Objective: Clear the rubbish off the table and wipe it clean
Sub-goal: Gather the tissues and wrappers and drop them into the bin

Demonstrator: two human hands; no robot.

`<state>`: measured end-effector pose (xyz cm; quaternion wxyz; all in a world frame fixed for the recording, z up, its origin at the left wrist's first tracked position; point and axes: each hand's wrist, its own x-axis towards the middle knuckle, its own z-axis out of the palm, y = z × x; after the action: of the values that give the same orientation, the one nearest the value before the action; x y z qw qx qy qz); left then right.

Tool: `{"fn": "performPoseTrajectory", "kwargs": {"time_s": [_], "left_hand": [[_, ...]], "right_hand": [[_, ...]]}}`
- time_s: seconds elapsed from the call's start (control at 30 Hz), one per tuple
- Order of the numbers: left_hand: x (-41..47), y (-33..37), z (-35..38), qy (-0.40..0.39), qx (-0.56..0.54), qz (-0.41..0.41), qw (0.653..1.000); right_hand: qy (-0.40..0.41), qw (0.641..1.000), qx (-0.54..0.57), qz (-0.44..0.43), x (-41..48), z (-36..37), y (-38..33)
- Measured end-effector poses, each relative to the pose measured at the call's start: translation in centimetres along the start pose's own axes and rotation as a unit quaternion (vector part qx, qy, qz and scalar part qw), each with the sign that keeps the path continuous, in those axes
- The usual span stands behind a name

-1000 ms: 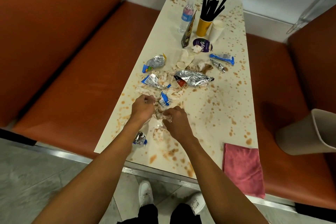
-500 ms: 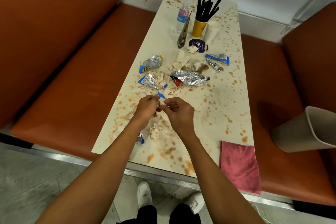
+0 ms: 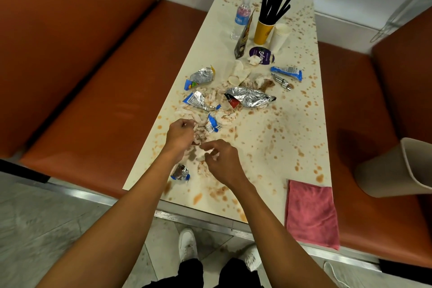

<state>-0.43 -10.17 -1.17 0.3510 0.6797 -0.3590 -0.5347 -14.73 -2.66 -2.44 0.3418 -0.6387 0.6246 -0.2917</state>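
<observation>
Head view is showing a long pale desk (image 3: pixel 280 147) running away from the person, with an orange bench (image 3: pixel 93 100) lying along its left edge and another bench (image 3: pixel 364 229) along its right. Open room is lying on the desk's right half, where only brown spots are showing between the litter and the right edge. A pink cloth (image 3: pixel 311 213) is lying at the near right corner, hanging over the near edge. A beige bin (image 3: pixel 395 170) is sitting tilted on the right bench, just beside that edge.

The left hand (image 3: pixel 180 135) is curling its fingers and pinching tissue scraps (image 3: pixel 201 166) near the left edge. The right hand (image 3: pixel 222 161), just beside it, is pinching at the same scraps with thumb and forefinger. A small foil wrapper (image 3: pixel 180 173) is lying close to the left wrist, near the desk's front left corner.

Beyond the hands, crumpled foil wrappers (image 3: pixel 250 98) and more torn tissue are spreading across the middle of the desk. At the far end a water bottle (image 3: pixel 242 18), a dark pouch (image 3: pixel 244 40), a yellow cup (image 3: pixel 263 31) holding black sticks (image 3: pixel 273 4) and stacked white cups (image 3: pixel 279 36) are standing close together, with a purple lid (image 3: pixel 261 55) lying before them. Brown stains are covering the whole surface. Grey floor (image 3: pixel 35 229) is showing below the near edge, where white shoes (image 3: pixel 187 245) are standing.
</observation>
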Motion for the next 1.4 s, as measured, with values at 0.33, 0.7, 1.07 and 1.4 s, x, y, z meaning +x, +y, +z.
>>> {"fn": "performPoseTrajectory", "kwargs": {"time_s": [0.33, 0.7, 1.07, 1.4], "left_hand": [[0.0, -0.6, -0.3, -0.016, 0.014, 0.005, 1.000], [-0.5, 0.0, 0.1, -0.050, -0.035, -0.022, 0.998], [-1.1, 1.3, -1.6, -0.055, -0.108, -0.050, 0.991], [-1.4, 0.9, -4.1, 0.011, -0.101, -0.035, 0.994]], "right_hand": [[-0.099, 0.987, -0.128, -0.005, -0.6, 0.7, 2.3], [0.148, 0.985, 0.088, 0.010, 1.7, -1.2, -1.4], [0.083, 0.990, 0.113, -0.012, 2.4, 0.7, -4.8], [0.024, 0.993, 0.113, -0.014, -0.8, 2.2, -3.8]]}}
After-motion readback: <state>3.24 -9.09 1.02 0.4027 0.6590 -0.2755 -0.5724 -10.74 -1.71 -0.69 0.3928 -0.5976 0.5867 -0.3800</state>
